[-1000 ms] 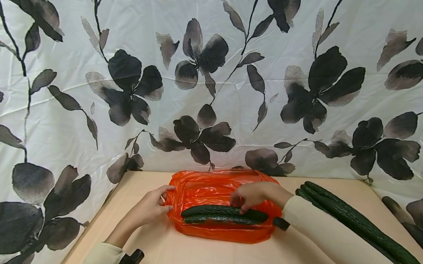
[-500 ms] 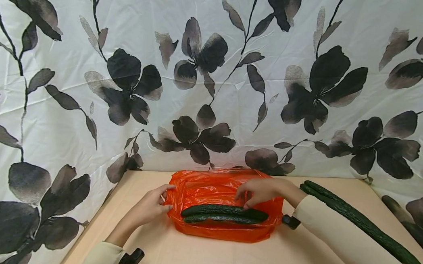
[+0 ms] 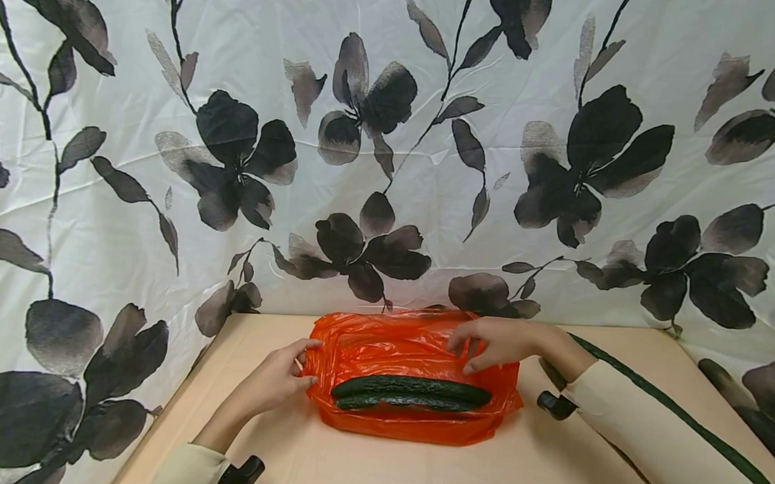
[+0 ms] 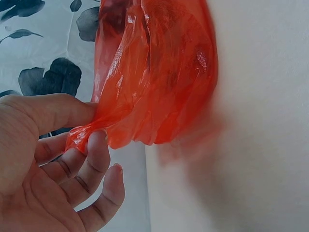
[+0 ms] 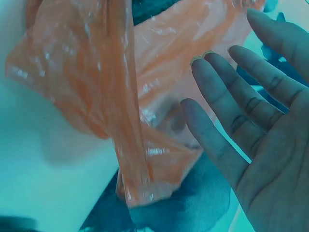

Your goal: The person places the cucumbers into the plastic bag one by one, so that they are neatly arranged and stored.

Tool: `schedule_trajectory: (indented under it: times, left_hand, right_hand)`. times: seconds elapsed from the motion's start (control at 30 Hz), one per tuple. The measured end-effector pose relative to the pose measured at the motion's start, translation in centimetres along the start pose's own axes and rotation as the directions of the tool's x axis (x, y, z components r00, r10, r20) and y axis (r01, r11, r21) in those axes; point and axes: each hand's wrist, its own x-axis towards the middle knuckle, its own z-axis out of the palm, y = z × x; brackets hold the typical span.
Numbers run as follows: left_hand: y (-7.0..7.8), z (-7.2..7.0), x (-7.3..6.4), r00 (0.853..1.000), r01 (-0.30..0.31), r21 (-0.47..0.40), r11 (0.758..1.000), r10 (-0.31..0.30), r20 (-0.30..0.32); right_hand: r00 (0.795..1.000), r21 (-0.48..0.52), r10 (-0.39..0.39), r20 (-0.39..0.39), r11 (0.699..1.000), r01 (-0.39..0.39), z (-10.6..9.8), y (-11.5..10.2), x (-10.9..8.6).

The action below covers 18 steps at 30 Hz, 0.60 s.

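Observation:
An orange-red plastic bag [image 3: 381, 345] lies at the far middle of the table, its opening spread. Two dark green cucumbers [image 3: 412, 386] lie side by side in it, lengthwise across the view. My left hand [image 3: 273, 376] pinches the bag's left edge; in the left wrist view the gathered plastic [image 4: 79, 137] is caught between thumb and fingers. Over the bag's right part is my right hand [image 3: 504, 342], holding nothing. The right wrist view shows its fingers [image 5: 227, 101] extended and apart, beside the crinkled bag [image 5: 82, 63].
More cucumbers [image 3: 740, 463] lie slantwise at the right of the table [image 3: 373, 471], mostly covered by my right sleeve [image 3: 655, 436]. Behind the table hangs a white cloth [image 3: 470, 195] with dark flowers. Black wrist devices [image 3: 242, 474] sit at both cuffs.
My right hand has let go of the cucumber in the bag and moved up and to the right. The left hand and the bagged cucumbers have stayed in place.

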Motion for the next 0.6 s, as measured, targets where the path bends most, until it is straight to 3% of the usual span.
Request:
schedule_trajectory:
  times: [0.4,0.6]
  left_hand:
    - [-0.1,-0.4,-0.5,1.000,-0.022,-0.009,1.000,0.022,0.015]
    - [-0.3,-0.6,-0.7,1.000,-0.023,-0.015,1.000,0.024,0.019]
  right_hand:
    - [0.998,0.049,-0.012,-0.067,0.999,0.015,-0.8,0.0,-3.7]
    - [0.996,0.062,0.019,-0.087,0.998,-0.013,-1.3,0.0,-5.7]
